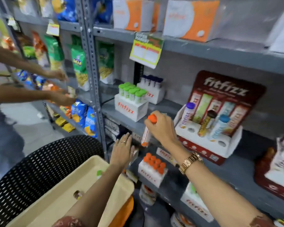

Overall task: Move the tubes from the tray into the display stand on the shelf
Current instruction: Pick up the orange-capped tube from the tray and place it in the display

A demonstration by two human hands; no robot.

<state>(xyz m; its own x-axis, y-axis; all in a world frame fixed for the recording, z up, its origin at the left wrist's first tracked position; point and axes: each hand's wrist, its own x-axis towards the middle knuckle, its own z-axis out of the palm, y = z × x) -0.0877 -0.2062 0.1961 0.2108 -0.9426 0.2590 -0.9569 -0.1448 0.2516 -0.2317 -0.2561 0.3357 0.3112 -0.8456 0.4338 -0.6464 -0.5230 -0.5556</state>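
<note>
The right hand (162, 126) grips an orange-capped tube (148, 130) near its top, fingers wrapped round the cap end so the body hangs down and tilts slightly. Held that way, the lower end is free to be steered into a hole from above. The tube is in the air in front of the shelf (246, 171) edge, just left of the stand (208, 141) and not yet over it.

The left hand (122, 149) is flat and empty, fingers spread, reaching toward the shelf edge below the tube; whether it touches the metal cannot be told. It seems placed to steady the person, or is on its way between tray and shelf.

The stand sits on the middle shelf with its printed backboard upright behind a white base of round holes. Three tubes already stand in it: a purple-capped (188, 114), a brown-capped (207, 122) and a blue-capped (220, 126), each leaning back against the board. At least two front holes show empty, so the orange tube probably goes into one of these.

The tray (59, 199) rests on a black chair (31, 163) at the lower left, close enough for short reaches. Two small items show in it beside the left forearm, blurred; they may be remaining tubes.
</note>
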